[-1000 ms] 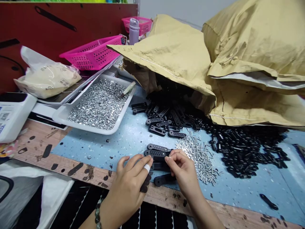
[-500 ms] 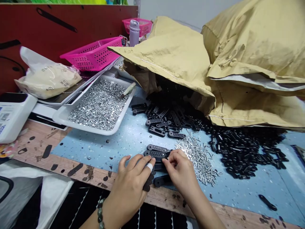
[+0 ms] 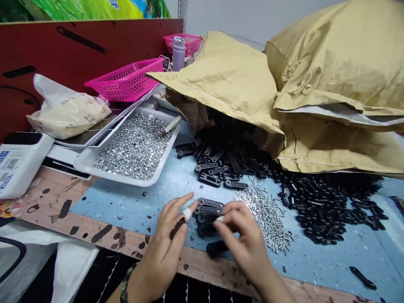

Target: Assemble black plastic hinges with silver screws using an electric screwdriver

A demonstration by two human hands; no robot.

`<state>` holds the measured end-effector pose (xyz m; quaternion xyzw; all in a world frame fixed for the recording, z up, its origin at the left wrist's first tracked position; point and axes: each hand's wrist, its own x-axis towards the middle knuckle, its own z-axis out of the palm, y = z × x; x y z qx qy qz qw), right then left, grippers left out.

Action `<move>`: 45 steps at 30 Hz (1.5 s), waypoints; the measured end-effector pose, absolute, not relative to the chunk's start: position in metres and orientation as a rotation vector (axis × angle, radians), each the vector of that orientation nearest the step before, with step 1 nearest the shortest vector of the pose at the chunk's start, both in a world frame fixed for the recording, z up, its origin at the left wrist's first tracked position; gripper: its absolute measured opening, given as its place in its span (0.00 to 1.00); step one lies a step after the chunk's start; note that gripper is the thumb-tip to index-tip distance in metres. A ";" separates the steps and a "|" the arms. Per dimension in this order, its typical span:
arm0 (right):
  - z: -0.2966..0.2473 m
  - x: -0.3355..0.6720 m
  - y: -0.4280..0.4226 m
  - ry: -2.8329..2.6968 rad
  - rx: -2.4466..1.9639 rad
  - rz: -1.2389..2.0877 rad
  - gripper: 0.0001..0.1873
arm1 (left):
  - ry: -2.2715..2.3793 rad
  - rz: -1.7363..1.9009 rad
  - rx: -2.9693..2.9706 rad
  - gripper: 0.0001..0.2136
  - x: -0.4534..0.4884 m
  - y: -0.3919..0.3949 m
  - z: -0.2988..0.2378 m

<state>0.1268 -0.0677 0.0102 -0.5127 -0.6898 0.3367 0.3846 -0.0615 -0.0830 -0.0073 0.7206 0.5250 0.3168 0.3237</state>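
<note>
Grasping small, dark, rounded pieces (image 3: 177, 227) between thumb and fingers of the left hand (image 3: 166, 242), above the near edge of the blue-topped counter (image 3: 110, 198); wearing a white band (image 3: 187, 214) around one finger. Reaching with the right hand (image 3: 246, 240) over the right ends of flat, black, round-ended links (image 3: 205, 218), thumb and fingers bent close together. Cannot tell whether grasping a piece with that grip or only touching a link.

Lined up between both hands, just in from the counter's near edge: five such links, the two farthest with latticed faces. Strewn beside the right hand, toward the counter's right edge: thin, silver metal pins (image 3: 271, 223), then a heap of small, glossy black parts (image 3: 328, 206). Lying alone toward the near right corner: a single black link (image 3: 362, 277).

Spilling from a tan paper sack (image 3: 221, 67) at the counter's far side: more black links (image 3: 217, 168). Set toward the left edge: a shallow, white plastic tray (image 3: 142, 182) of tiny silver metal pieces (image 3: 132, 145).
</note>
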 end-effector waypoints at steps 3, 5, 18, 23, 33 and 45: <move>-0.006 0.133 -0.059 -1.341 -1.492 1.075 0.13 | 1.448 0.804 2.099 0.22 -0.064 -0.082 -0.013; -0.016 0.133 -0.054 -1.218 -1.535 1.164 0.17 | 1.432 0.725 2.277 0.23 -0.064 -0.082 -0.016; -0.019 0.125 -0.047 -1.462 -1.632 0.938 0.15 | 1.419 0.654 2.427 0.24 -0.060 -0.083 -0.015; -0.014 0.124 -0.043 -1.628 -1.712 0.844 0.14 | 1.447 0.634 2.342 0.21 -0.053 -0.081 -0.013; -0.015 0.128 -0.042 -1.567 -1.766 1.062 0.13 | 1.482 0.644 2.265 0.26 -0.051 -0.082 -0.014; -0.014 0.126 -0.036 -1.996 -1.827 0.553 0.15 | 1.470 0.614 2.304 0.28 -0.051 -0.083 -0.010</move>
